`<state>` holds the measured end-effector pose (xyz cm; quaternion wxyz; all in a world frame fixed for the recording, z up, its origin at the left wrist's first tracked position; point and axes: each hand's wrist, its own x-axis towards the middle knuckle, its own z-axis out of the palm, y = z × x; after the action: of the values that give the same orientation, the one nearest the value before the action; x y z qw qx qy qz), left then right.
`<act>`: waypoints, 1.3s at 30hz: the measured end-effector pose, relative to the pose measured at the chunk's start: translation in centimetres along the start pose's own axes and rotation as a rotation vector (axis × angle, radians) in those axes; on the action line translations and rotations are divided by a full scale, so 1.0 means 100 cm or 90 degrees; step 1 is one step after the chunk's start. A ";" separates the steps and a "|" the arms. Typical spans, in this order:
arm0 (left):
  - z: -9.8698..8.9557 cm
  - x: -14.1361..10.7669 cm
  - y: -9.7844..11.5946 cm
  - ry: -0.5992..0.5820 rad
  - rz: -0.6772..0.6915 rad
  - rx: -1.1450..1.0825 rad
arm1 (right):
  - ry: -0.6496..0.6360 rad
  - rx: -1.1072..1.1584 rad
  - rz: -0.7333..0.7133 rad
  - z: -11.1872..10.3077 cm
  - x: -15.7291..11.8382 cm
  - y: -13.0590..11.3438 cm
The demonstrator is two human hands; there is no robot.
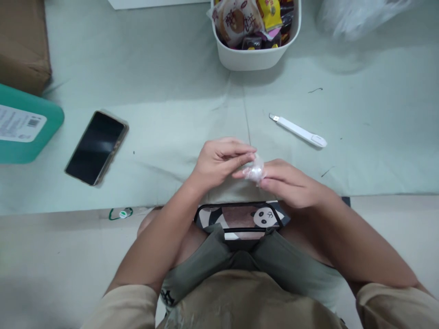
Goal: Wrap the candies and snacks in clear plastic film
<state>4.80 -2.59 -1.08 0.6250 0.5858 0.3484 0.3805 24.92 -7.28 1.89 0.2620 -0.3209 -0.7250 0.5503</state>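
Surrounding the clear plastic [255, 172]: white cutter [298, 131], phone [97, 148], snack basket [254, 59].

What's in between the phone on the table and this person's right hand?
In the head view, between the phone and the right hand lie pale green cloth, the left hand and crumpled clear plastic, held by both hands.

The one view looks from the wearer's head, forward and steeply down, standing above the lap [295, 256]. It is near enough that the hands [216, 160] fall about mid-frame, with both forearms reaching up from below. The tabletop [171, 100] shows its near edge almost level below the middle, and the upper border cuts off the tub [252, 59].
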 end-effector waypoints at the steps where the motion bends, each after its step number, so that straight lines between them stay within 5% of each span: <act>1: 0.001 0.000 0.000 -0.022 -0.005 0.003 | 0.038 0.015 -0.005 -0.001 -0.001 0.002; 7: 0.004 -0.001 0.005 -0.074 -0.116 -0.090 | 0.214 -0.113 0.016 -0.001 -0.001 0.010; 15: 0.015 -0.003 0.006 0.001 -0.318 -0.298 | 0.429 -0.480 -0.173 0.003 0.003 0.026; 19: 0.013 0.001 0.006 -0.015 -0.343 -0.315 | 0.477 -0.644 -0.183 0.006 0.005 0.034; 24: 0.007 0.002 0.003 -0.006 -0.325 -0.212 | 0.444 -0.727 -0.153 0.015 0.010 0.033; 28: 0.004 0.003 0.002 0.074 -0.240 -0.217 | 0.398 -0.713 -0.156 0.020 0.011 0.026; 31: 0.004 0.005 0.004 0.137 -0.172 -0.188 | 0.436 -0.584 -0.200 0.020 0.010 0.020; 34: 0.007 0.004 0.005 0.095 -0.168 -0.148 | 0.517 -0.400 -0.133 0.017 0.010 0.015; 39: 0.014 0.002 0.000 0.071 -0.219 -0.202 | 0.502 -0.249 -0.063 0.014 0.013 0.016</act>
<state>6.10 -3.04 -0.95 0.7443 0.3907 0.4129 0.3504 23.33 -6.93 -0.02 0.4789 -0.5147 -0.6746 0.2250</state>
